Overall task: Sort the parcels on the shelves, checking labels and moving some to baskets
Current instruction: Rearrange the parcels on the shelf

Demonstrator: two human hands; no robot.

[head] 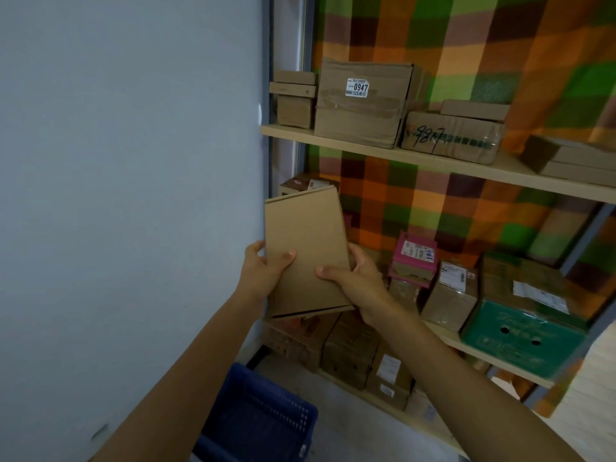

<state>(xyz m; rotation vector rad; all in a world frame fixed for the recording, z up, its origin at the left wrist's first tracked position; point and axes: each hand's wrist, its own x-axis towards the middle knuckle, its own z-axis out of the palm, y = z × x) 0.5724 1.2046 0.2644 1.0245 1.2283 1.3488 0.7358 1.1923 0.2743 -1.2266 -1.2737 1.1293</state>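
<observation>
Parcel [308,251]: flat plain cardboard, rectangular | left hand [266,271], right hand [353,278]: fingers gripping its edges

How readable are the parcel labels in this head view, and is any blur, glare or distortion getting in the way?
Head view: dim, even light, no glare; the 0947 sticker reads sharply; the label on the pink box is too soft to read; the wide lens skews the upper shelf board downward to the right; the held flat parcel shows a plain face.
</observation>
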